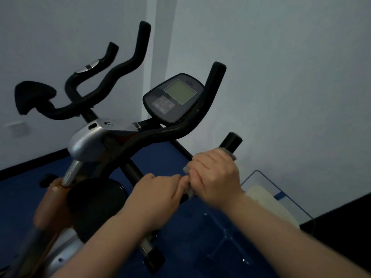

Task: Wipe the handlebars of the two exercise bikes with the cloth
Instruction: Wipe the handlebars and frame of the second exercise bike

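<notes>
While the fingers (pixel 197 173) of the right hand (pixel 215 177) close a grey cloth (pixel 189 190) around the near handlebar (pixel 230 142), whose axis rises up-right, the left hand (pixel 158 192) grips lower. Two bikes show; the far handlebars (pixel 112 77) wait left.

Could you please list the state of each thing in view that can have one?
Right hand: closed around the cloth on the near handlebar.
Left hand: gripping the same bar, beside the right hand.
Cloth: bunched, mostly hidden.
Near handlebar: end bare.
Console screen: blank.
Far handlebars: untouched.
</notes>
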Motion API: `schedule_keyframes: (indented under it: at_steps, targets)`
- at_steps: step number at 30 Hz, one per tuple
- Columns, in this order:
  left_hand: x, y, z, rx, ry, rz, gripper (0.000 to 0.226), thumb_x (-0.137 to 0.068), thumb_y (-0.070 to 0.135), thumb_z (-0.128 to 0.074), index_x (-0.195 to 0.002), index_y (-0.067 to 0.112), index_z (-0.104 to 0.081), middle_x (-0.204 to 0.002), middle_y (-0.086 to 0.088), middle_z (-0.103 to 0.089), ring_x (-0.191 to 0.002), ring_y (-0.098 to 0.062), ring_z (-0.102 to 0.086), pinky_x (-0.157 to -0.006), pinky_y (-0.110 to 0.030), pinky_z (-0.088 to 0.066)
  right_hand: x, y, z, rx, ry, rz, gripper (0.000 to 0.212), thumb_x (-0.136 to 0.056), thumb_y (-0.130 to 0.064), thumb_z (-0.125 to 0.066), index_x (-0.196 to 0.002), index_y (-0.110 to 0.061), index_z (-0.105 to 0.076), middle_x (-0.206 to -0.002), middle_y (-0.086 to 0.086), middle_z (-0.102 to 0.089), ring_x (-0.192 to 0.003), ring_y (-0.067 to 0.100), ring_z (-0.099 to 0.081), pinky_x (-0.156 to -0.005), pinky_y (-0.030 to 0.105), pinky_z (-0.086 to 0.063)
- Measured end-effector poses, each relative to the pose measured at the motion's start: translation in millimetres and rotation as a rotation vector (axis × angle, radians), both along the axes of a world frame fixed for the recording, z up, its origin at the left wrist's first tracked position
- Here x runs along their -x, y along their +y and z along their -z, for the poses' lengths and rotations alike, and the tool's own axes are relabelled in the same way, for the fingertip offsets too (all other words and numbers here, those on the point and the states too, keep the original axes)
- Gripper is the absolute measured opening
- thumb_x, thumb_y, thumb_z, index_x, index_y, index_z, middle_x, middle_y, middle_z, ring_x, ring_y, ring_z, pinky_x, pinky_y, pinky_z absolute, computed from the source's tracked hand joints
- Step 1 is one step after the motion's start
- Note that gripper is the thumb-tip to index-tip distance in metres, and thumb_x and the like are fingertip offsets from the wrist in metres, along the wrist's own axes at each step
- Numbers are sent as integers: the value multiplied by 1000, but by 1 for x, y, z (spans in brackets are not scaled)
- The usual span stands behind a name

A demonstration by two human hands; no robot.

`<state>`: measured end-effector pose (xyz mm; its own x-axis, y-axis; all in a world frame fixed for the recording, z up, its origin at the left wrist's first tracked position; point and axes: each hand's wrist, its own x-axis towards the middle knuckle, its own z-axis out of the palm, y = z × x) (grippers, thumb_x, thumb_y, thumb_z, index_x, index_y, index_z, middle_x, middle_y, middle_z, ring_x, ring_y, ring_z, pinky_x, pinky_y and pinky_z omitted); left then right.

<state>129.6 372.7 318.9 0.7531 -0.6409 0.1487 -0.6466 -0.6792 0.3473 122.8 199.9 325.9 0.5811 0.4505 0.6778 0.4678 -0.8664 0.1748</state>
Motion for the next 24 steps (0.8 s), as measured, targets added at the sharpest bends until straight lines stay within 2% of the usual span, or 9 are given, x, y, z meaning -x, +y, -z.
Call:
schedule_keyframes:
  at_steps: [3, 5, 8, 10, 12, 14, 18, 21, 24]
  targets:
    - [0, -1, 2, -49, -25, 7, 41, -92, 50, 2, -78, 33, -33, -60, 7, -42, -58, -19, -48, -74, -32, -34, -19, -39, -46, 423, 30, -150, 33, -91, -24, -43, -70, -15, -67, -67, 1, -65, -59, 22, -58, -61, 33, -46]
    - [0, 0, 4, -79, -72, 9, 50, -87, 53, 11, -83, 33, -35, -61, 6, -43, -53, -17, -41, -71, -31, -31, -36, -56, -72, 538, 21, -152, 35, -91, -25, -46, -62, -15, -63, -58, 1, -61, -51, 22, -53, -55, 31, -41]
    - [-1, 3, 7, -103, -93, 20, 54, -83, 49, 18, -88, 33, -33, -65, 6, -41, -51, -15, -34, -69, -30, -28, -39, -51, -73, 378, -69, 4, 33, -86, -24, -52, -55, -13, -59, -52, 3, -56, -48, 23, -49, -54, 32, -37]
    - [-2, 2, 8, -75, -65, 17, 40, -86, 44, 13, -87, 33, -26, -64, 6, -36, -51, -16, -32, -70, -32, -34, -27, -38, -49, 192, -135, 86, 30, -85, -23, -54, -57, -13, -60, -56, 3, -57, -55, 25, -53, -63, 35, -40]
    - [-3, 1, 9, -43, -45, 12, 21, -94, 37, 3, -84, 35, -15, -62, 8, -29, -51, -17, -32, -70, -35, -38, -11, -23, -21, 133, -99, 26, 30, -89, -23, -51, -64, -13, -65, -65, 4, -63, -65, 26, -58, -74, 38, -46]
    - [-4, 1, 9, -40, -50, 13, 19, -98, 36, -4, -82, 35, -14, -61, 9, -29, -52, -17, -34, -68, -34, -35, -7, -25, -20, 235, -44, -92, 32, -93, -26, -49, -70, -14, -68, -71, 3, -67, -68, 24, -61, -75, 37, -50]
    - [-4, 2, 8, -59, -90, 37, 44, -88, 50, 10, -80, 34, -31, -58, 6, -39, -50, -14, -36, -67, -30, -27, -34, -57, -68, 512, -44, -181, 37, -95, -29, -47, -65, -15, -64, -61, 2, -63, -56, 23, -57, -55, 33, -47]
    - [-4, 3, 12, -35, -69, 36, 31, -95, 45, -1, -77, 35, -24, -59, 7, -41, -52, -14, -41, -69, -30, -31, -40, -59, -68, 250, -33, -66, 39, -94, -26, -48, -61, -13, -63, -57, 1, -61, -50, 21, -53, -43, 31, -40]
    - [-3, 4, 11, 14, -12, 17, 21, -102, 32, -21, -82, 34, -19, -61, 9, -35, -56, -16, -43, -71, -32, -37, -34, -33, -40, -472, -102, 117, 39, -95, -20, -44, -63, -5, -62, -61, 7, -62, -53, 23, -56, -47, 40, -45]
